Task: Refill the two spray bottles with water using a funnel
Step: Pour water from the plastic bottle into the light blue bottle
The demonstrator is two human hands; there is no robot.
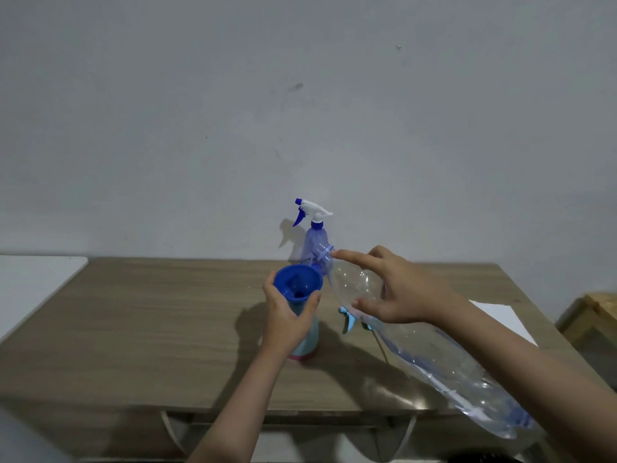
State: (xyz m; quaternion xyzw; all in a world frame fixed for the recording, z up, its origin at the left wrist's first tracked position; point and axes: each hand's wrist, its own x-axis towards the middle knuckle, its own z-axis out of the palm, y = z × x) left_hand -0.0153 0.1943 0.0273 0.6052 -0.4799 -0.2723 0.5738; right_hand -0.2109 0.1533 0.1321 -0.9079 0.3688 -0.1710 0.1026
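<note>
Wooden table against grey wall

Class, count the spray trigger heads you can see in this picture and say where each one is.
2. One white and blue trigger head is screwed onto the purple spray bottle by the wall; one light blue trigger head lies on the table, partly hidden behind the clear water bottle.

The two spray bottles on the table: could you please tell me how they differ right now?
The purple spray bottle stands at the back with its white and blue trigger head screwed on; the light blue spray bottle stands nearer with its head off and a blue funnel in its neck. The left hand grips the light blue one; nothing holds the purple one. Both stand upright on the wooden table.
</note>
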